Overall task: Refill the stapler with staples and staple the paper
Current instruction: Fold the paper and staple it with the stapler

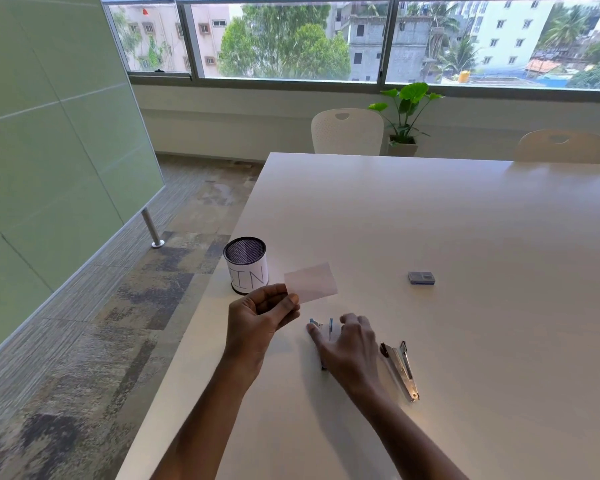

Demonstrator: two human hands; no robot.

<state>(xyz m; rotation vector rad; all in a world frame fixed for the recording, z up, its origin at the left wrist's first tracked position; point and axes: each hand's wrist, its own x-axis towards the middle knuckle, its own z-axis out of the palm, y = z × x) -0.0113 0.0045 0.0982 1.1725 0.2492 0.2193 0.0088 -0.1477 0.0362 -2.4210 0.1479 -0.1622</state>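
paper: small thin white paper slip [312, 281] above white worktop [430, 220], light, floppy, hold by an edge | left hand [257, 318]: grip pinches its corner | right hand [349, 344]: over blue stapler [330, 329] lying on worktop, grip cannot tell | stapler: stiff, take by body

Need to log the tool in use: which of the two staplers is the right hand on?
The blue stapler, mostly hidden under the right hand. The silver stapler lies untouched to that hand's right.
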